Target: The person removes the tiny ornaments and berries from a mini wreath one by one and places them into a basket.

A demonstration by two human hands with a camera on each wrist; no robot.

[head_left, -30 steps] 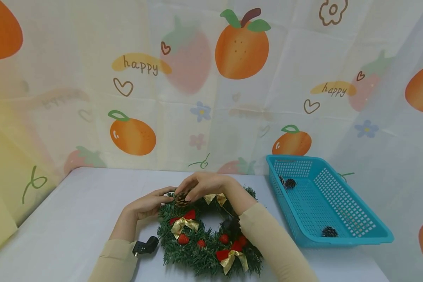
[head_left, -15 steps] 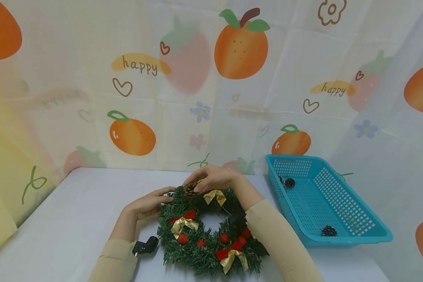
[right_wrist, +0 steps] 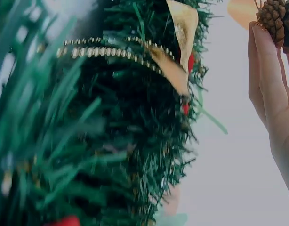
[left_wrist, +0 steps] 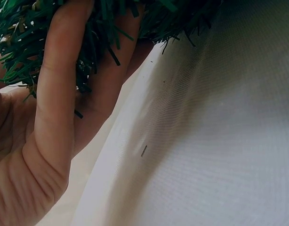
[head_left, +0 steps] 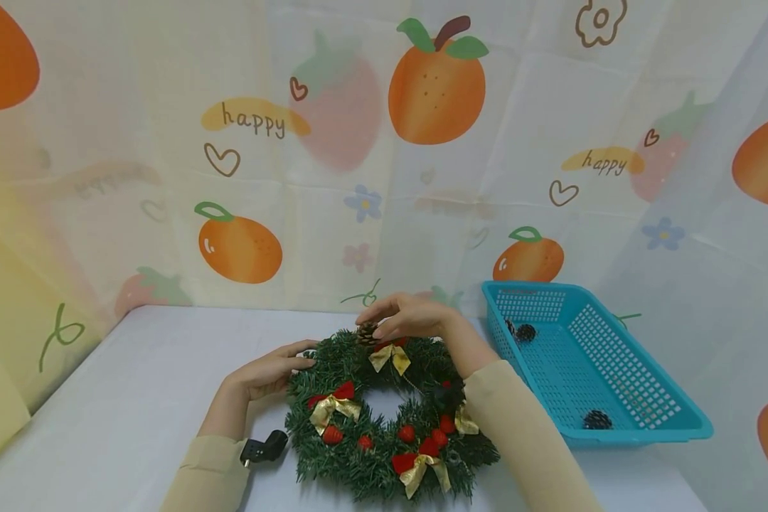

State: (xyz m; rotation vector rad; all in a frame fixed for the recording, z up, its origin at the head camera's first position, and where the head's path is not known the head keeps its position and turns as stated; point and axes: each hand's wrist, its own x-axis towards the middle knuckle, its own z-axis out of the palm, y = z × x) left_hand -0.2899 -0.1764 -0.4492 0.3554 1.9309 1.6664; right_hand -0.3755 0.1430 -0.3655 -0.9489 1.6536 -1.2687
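Observation:
A green wreath point(head_left: 333, 473) with red-and-gold bows and red berries lies on the white table. My left hand point(head_left: 270, 371) grips its left outer edge; in the left wrist view the fingers point(left_wrist: 57, 70) are bent around the green needles. Between the fingertips of my right hand point(head_left: 416, 316) is a brown pine cone point(head_left: 367, 333), pinched above the wreath's far side, close to the back bow point(head_left: 390, 358). The right wrist view shows that pine cone point(right_wrist: 272, 21) at its upper right corner, apart from the greenery. A beaded gold string point(right_wrist: 107, 52) crosses the wreath there.
To the right stands a blue plastic basket point(head_left: 569, 377). Inside it are a dark pine cone point(head_left: 525, 333) near the back left and another cone point(head_left: 597, 419) near the front. A printed cloth point(head_left: 358, 242) hangs behind the table. A black device point(head_left: 265, 448) is on the left wrist.
My right hand has carried the pine cone to the right and back, from the wreath's upper left toward the back bow. My left hand has stayed on the wreath's edge.

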